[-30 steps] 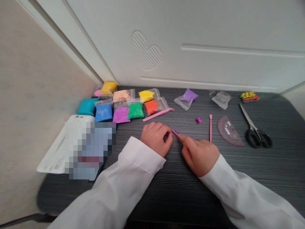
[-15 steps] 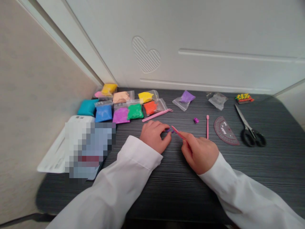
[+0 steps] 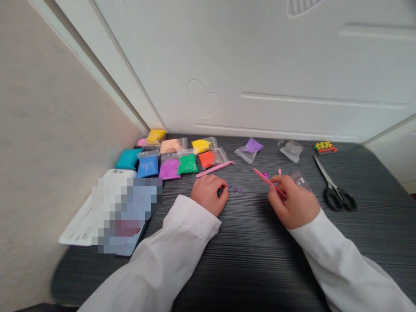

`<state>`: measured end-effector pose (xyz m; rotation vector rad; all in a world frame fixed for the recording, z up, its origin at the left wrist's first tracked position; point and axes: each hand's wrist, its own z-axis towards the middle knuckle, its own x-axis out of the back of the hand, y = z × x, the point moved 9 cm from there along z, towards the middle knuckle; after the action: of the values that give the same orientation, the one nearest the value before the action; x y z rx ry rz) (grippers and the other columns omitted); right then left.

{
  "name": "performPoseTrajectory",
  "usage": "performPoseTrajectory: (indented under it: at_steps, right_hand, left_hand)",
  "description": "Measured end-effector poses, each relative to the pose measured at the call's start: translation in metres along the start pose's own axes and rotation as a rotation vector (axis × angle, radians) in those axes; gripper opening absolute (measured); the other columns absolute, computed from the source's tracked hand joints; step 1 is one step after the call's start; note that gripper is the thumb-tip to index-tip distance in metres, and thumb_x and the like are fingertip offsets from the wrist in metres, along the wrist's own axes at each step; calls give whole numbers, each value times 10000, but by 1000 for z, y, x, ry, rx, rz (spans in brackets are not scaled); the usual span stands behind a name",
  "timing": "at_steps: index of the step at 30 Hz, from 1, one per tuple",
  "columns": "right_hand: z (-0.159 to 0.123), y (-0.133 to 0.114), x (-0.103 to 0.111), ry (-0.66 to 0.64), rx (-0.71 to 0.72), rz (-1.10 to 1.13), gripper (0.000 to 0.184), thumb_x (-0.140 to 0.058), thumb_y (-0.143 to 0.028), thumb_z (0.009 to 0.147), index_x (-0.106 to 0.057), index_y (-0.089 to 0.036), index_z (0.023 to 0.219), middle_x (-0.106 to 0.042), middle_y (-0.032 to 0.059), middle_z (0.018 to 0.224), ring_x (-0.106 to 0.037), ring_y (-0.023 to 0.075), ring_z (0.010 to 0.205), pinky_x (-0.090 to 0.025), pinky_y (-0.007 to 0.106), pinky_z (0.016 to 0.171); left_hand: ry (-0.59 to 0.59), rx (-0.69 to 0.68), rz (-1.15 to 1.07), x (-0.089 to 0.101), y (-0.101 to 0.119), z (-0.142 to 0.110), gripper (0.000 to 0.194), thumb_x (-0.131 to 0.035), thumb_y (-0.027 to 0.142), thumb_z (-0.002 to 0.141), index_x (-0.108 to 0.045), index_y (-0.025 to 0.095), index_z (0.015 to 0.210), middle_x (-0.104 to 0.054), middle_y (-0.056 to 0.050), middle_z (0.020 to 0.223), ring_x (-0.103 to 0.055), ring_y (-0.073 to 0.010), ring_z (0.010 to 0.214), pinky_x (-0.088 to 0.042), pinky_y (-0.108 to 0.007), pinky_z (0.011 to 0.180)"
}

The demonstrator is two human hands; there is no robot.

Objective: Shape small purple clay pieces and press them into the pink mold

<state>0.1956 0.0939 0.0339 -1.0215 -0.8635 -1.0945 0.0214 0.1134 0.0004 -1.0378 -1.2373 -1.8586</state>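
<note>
My left hand [image 3: 209, 196] rests on the dark table with thumb and forefinger pinched on a thin purple clay strip [image 3: 229, 186], whose end sticks out. Just to the right of it lie small cut purple clay bits [image 3: 236, 190]. My right hand [image 3: 293, 203] is closed around a pink plastic modelling tool [image 3: 262, 177], its flat blade pointing up and left, apart from the clay. Behind that blade sits a small magenta-purple clay lump [image 3: 265, 175]. The tip of a second pink tool [image 3: 279, 172] shows beyond my right fingers.
Bags of coloured clay, such as a green one [image 3: 187, 164], line the back left, with pink tweezers [image 3: 215, 169] before them. A purple clay bag [image 3: 253, 146], a partly covered protractor [image 3: 300, 180], black-handled scissors [image 3: 338, 190] and a white tray [image 3: 81, 216] lie around.
My right hand has moved right with the pink tool, away from the purple clay. The left fingers have closed into a tighter pinch. The view has tilted up.
</note>
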Motion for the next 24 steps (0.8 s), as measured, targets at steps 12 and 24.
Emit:
performPoseTrajectory:
  at_steps: [12,24]
  right_hand:
    - [19,110,-15,-318,-355,-168,205,-341,-224,765,-467,-158,913,-579,110,905,-537,177,730,-325,273,582]
    - [24,62,-3,-211,-143,-118,314,-383,-348,781,-545,-193,1000,-528,102,994,-472,230,926,-333,343,742]
  left_hand:
    - [27,-48,-18,-2,-13,6,140,-477,253,718,-595,181,693,-595,-35,723,-510,-170,753,-391,-314,728]
    - [32,-92,-46,-2,-26,5,113,-495,232,683,-593,177,671,-596,-31,705,-501,-155,701,-391,-293,687]
